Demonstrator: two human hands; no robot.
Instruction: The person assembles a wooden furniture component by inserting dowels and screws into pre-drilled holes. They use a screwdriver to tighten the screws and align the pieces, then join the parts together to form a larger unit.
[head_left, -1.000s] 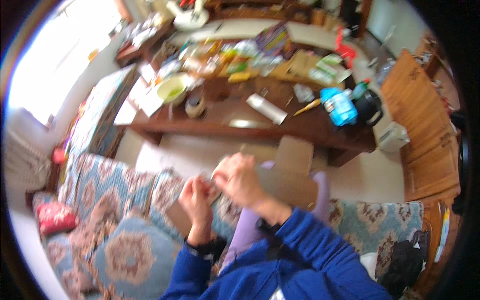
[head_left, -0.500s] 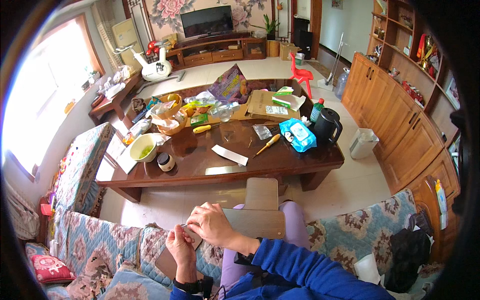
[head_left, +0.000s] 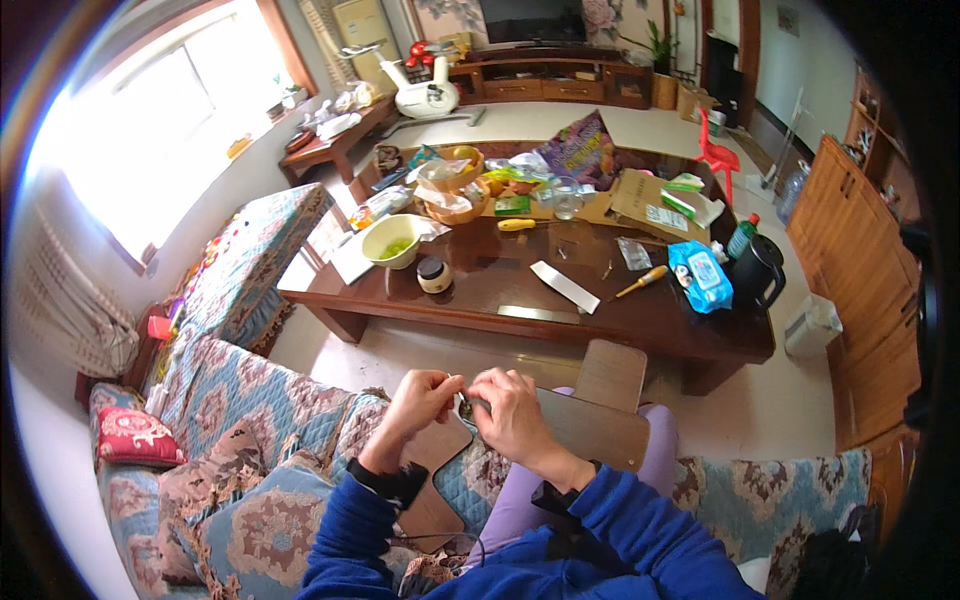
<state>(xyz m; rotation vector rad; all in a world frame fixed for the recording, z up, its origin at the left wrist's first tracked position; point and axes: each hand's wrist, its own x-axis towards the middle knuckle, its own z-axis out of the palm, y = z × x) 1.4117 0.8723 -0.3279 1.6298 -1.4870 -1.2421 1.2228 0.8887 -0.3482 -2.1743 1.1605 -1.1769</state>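
My left hand and my right hand meet in front of me above my lap. The fingertips of both are pinched together around something small, partly dark and partly shiny, at the edge of a panel; its kind cannot be made out. A flat wood-grain board with rounded corners lies across my lap, right of my right hand. A smaller wood-grain panel extends from its far side. Below my left hand, a brownish panel rests against the quilted sofa.
A dark glossy table stands ahead. On it are a yellow-handled screwdriver, a white strip, a lidded jar, a bowl, blue wipes and a black kettle. Patterned cushions lie at left.
The view has swung left, so the room appears shifted right. My left hand has come up level with my right one, and the fingertips now face each other at the small thing.
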